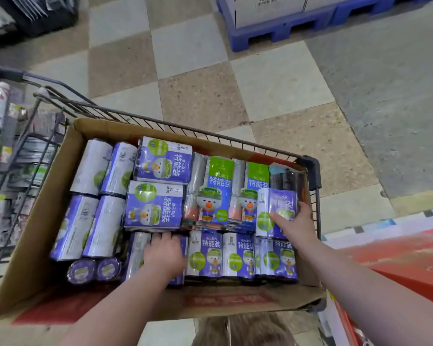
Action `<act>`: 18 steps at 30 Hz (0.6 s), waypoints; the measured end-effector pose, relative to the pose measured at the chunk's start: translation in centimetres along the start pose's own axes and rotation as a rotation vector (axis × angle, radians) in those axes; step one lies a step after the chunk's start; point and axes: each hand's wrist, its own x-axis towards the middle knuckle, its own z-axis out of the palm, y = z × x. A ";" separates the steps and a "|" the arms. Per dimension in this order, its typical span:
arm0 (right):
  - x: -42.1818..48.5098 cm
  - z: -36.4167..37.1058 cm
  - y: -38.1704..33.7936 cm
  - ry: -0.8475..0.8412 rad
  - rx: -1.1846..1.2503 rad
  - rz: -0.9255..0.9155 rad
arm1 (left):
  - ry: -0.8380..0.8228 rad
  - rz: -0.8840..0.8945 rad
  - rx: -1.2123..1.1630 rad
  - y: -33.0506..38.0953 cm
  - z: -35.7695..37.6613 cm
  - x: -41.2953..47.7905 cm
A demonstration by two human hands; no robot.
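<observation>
An open cardboard box (35, 245) sits in a wire shopping cart (310, 168) and is packed with several purple-and-white packs of rolls printed with a cartoon bear. My right hand (295, 227) grips one such pack (276, 211) at the box's right end, thumb across its front, holding it a little above the row below. My left hand (163, 253) lies curled over the top edge of a pack (135, 255) in the near row, fingers hooked behind it. Both forearms reach in from the near side.
A checkered tile floor lies beyond the cart. A blue plastic pallet (273, 33) with white cartons stands at the far right. A rack of goods (0, 171) is on the left. A red bin (398, 270) sits close at the right.
</observation>
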 end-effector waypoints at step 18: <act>1.0 -0.3 1.1 -0.078 0.061 0.004 | -0.111 0.133 0.108 -0.1 0.8 2.5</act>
